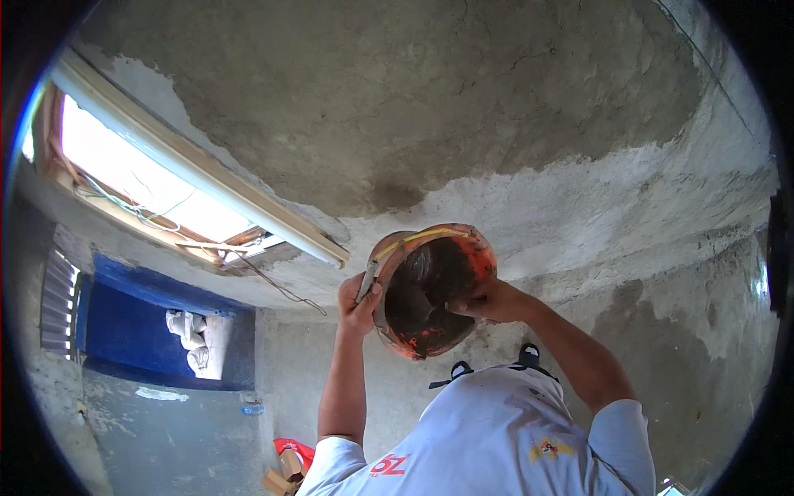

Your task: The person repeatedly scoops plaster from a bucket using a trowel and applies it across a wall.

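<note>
My left hand point(360, 302) is closed on the near left rim and pale handle of an orange bucket point(478, 260), smeared with grey-brown mortar and tilted so its inside shows. My right hand point(492, 302) reaches into the bucket at its right side, fingers curled. A dull grey flat shape point(419, 306) lies among the wet mortar inside; whether my right hand holds it is unclear. Above the bucket is a large patch of darker fresh plaster point(430, 91) on a rough pale surface.
A long tube lamp point(190, 157) runs beside a bright opening with loose wires point(273, 285) at left. A blue recess point(128, 322) holds white bundles point(188, 335). Cardboard and red plastic point(298, 455) sit at lower left. My sandaled feet point(525, 355) show below the bucket.
</note>
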Action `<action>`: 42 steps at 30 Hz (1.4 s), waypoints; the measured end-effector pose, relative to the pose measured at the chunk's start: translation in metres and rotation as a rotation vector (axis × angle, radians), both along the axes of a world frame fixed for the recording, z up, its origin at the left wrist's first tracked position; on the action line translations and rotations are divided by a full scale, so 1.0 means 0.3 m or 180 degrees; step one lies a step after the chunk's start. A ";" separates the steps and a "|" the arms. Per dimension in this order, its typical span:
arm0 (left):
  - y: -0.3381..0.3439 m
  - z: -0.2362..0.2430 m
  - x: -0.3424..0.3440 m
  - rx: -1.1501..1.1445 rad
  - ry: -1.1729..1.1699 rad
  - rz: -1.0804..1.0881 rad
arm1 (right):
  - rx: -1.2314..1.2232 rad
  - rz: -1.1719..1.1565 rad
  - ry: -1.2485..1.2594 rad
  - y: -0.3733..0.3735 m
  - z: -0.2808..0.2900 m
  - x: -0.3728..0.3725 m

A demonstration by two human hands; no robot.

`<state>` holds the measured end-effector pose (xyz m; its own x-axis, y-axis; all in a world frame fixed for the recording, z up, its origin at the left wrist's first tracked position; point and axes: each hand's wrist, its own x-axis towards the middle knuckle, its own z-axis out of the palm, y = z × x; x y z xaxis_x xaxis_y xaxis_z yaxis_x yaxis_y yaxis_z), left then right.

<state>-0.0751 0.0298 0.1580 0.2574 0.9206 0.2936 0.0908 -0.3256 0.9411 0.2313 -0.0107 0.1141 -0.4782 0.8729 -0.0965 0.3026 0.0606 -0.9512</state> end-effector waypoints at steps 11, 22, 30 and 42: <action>-0.016 -0.034 0.007 0.0203 -0.0771 0.1090 | -0.2162 -0.0409 0.2412 -0.110 -0.111 -0.076; -0.094 -0.215 0.030 -0.0475 -0.2105 0.1419 | -0.1720 -0.0383 0.3195 -0.157 -0.083 0.159; -0.099 -0.374 -0.014 -0.0426 -0.1916 0.1113 | 0.0372 -0.1231 0.2974 -0.148 0.175 0.360; -0.061 -0.452 0.007 -0.0881 -0.2027 0.1349 | 0.4305 -0.3120 -0.0538 0.127 0.631 0.428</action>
